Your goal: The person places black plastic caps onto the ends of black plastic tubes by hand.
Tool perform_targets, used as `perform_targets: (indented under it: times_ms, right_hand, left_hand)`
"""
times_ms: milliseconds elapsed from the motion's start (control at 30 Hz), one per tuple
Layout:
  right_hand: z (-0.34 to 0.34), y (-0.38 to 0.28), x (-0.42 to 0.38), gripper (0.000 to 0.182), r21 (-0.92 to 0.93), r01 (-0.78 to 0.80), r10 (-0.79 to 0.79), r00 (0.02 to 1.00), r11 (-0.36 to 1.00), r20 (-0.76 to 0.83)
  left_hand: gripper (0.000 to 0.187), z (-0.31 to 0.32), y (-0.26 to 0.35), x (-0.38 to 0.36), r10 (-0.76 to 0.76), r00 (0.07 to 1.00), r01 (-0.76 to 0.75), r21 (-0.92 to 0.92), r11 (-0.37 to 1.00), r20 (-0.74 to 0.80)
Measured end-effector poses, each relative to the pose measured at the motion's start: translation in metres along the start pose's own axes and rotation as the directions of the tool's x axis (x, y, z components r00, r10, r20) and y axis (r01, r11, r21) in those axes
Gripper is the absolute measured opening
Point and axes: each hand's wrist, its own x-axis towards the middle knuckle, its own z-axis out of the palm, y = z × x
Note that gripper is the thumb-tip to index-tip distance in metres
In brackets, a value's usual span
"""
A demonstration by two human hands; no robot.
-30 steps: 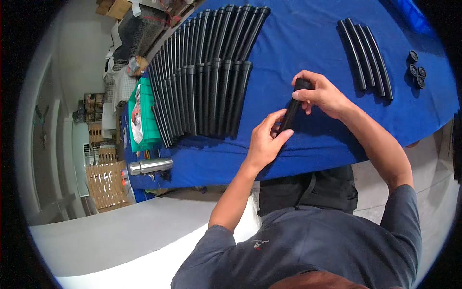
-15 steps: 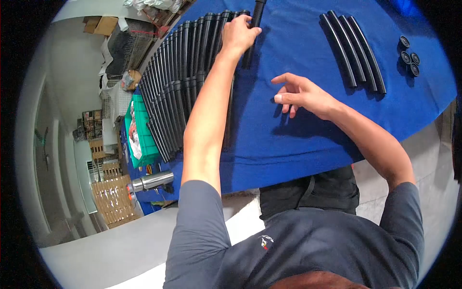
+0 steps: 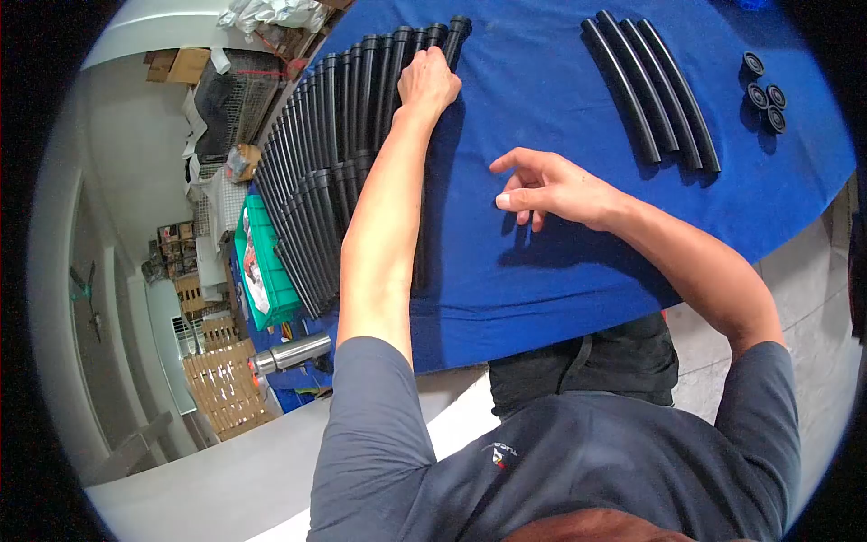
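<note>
My left hand (image 3: 428, 83) is closed around a black tube (image 3: 458, 38) with a wider cap at its far end. That tube lies at the right end of a long fanned row of similar black capped tubes (image 3: 348, 90) on the blue cloth; my hand and forearm hide its lower part. Over the middle of the cloth hovers my right hand (image 3: 553, 188), fingers loosely bent and apart, holding nothing. To its upper right lie several curved plain black tubes (image 3: 646, 95), side by side. Several round black caps (image 3: 757, 96) sit beyond them at the far right.
A green crate (image 3: 269, 262) with bagged items stands left of the row, near a metallic cylinder (image 3: 293, 352). The blue cloth (image 3: 533, 307) ends at a front edge by my body. Cardboard (image 3: 221, 384) and stacked goods are at the left.
My left hand has moved slightly left and down, bringing the capped tube against the end of the row. My right hand has drifted a little left and stays open.
</note>
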Motion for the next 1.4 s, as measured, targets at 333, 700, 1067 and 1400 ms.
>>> perform_targets:
  times_ms: [333, 700, 1067, 1400]
  right_hand:
    - [0.001, -0.001, -0.001, 0.061, -0.017, -0.007, 0.006, 1.000, 1.000, -0.021]
    - [-0.002, 0.010, 0.002, 0.038, -0.083, 0.022, -0.018, 0.999, 0.996, 0.048]
    - [0.001, 0.020, 0.006, 0.025, -0.246, 0.162, -0.137, 0.984, 0.955, 0.116]
    - [-0.007, 0.050, 0.015, 0.020, -0.241, 0.281, -0.258, 0.958, 0.929, 0.124]
  left_hand:
    - [0.037, -0.013, -0.006, -0.008, -0.099, 0.992, 0.096, 0.035, 0.995, 0.083]
    - [0.053, -0.002, 0.000, -0.010, 0.008, 0.994, -0.004, 0.034, 0.999, -0.112]
    - [0.027, -0.044, 0.186, -0.041, 0.544, 0.696, -0.713, -0.362, 0.600, -0.469]
    - [0.048, -0.050, 0.333, 0.014, 0.757, 0.486, -0.873, -0.284, 0.397, -0.437]
